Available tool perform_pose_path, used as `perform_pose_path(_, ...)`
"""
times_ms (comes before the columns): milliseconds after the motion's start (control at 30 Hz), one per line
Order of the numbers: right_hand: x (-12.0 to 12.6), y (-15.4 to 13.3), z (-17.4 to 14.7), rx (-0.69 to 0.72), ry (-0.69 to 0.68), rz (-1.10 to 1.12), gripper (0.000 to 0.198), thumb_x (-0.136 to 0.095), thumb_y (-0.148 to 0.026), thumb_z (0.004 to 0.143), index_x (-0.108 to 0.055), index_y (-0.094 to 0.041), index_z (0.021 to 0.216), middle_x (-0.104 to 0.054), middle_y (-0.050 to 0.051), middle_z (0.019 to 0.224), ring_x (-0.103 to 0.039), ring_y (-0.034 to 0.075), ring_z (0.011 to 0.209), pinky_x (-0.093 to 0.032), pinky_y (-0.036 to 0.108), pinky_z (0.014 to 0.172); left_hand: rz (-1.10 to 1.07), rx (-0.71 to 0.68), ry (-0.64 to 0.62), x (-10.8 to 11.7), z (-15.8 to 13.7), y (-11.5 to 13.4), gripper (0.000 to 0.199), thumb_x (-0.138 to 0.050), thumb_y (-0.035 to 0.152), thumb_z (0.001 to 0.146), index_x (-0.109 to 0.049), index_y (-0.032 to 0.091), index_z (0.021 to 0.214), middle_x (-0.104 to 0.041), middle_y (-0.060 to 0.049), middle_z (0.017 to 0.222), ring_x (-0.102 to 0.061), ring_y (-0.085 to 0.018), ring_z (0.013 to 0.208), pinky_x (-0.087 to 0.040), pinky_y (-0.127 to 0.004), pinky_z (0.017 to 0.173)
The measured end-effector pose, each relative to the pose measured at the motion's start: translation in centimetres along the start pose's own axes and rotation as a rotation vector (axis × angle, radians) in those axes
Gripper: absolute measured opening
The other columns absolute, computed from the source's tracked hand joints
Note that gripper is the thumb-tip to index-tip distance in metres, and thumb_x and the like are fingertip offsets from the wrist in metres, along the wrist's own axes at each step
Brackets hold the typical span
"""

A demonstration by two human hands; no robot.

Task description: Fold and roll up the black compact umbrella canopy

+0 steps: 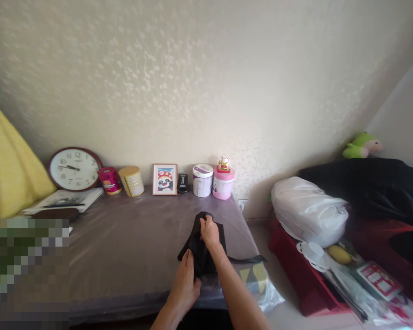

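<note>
A black fabric piece (198,245) with a long dark strap (248,260) lies bunched near the front right edge of the covered table (131,252). I cannot tell exactly what kind of item it is. My right hand (210,233) is closed on its upper part, fingers curled into the folds. Lower down on the near left side, my left hand (187,280) grips the fabric between thumb and fingers. The strap trails off to the right, over the table's edge.
Along the wall stand a clock (76,169), several tins such as the yellow one (131,182), a framed panda picture (164,179) and a pink tub (223,185) with a figurine on top. Right of the table, a red bin (292,270) holds a white bag (308,208).
</note>
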State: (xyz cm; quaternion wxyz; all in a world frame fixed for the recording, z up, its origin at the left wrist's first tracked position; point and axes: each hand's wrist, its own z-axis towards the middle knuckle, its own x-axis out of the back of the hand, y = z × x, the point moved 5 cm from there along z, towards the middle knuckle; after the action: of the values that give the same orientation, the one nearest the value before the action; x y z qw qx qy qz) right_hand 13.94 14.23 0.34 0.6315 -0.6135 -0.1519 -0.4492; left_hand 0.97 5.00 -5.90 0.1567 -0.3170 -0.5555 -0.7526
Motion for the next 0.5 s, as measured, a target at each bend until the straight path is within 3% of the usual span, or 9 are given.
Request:
perform_pose_path(167, 0.2, -0.9, -0.7, 0.050, -0.032, -0.054, 0.029, -0.037, -0.028, 0.090, -0.056, -0.015, 0.108, -0.071, 0.010, 0.083, -0.068, 0.021, 0.073, -0.046, 0.027, 0.064, 0.036, -0.001, 0.005, 0.3, -0.2, 0.3, 0.071, -0.044, 0.010, 0.061, -0.030, 0.009, 0.131, -0.037, -0.016, 0.137, -0.037, -0.027, 0.127, -0.030, -0.041, 0.107)
perform_pose_path(333, 0.3, -1.7, -2.0, 0.209, -0.023, -0.083, 0.025, -0.039, -0.022, 0.089, -0.057, -0.021, 0.107, -0.069, 0.005, 0.094, -0.065, 0.018, 0.087, -0.045, 0.025, 0.073, 0.097, 0.003, 0.020, 0.4, -0.3, 0.2, 0.066, -0.044, 0.012, 0.062, -0.034, 0.007, 0.127, -0.042, -0.018, 0.133, -0.041, -0.027, 0.124, -0.033, -0.039, 0.105)
perform_pose_path(500, -0.1, -2.5, -3.6, 0.367, -0.003, -0.160, 0.023, -0.040, -0.019, 0.088, -0.061, -0.023, 0.098, -0.064, 0.004, 0.094, -0.061, 0.014, 0.084, -0.044, 0.022, 0.073, 0.132, 0.026, 0.037, 0.0, -0.4, -0.9, 0.064, -0.046, 0.014, 0.063, -0.035, 0.004, 0.125, -0.046, -0.020, 0.130, -0.041, -0.032, 0.124, -0.033, -0.044, 0.105)
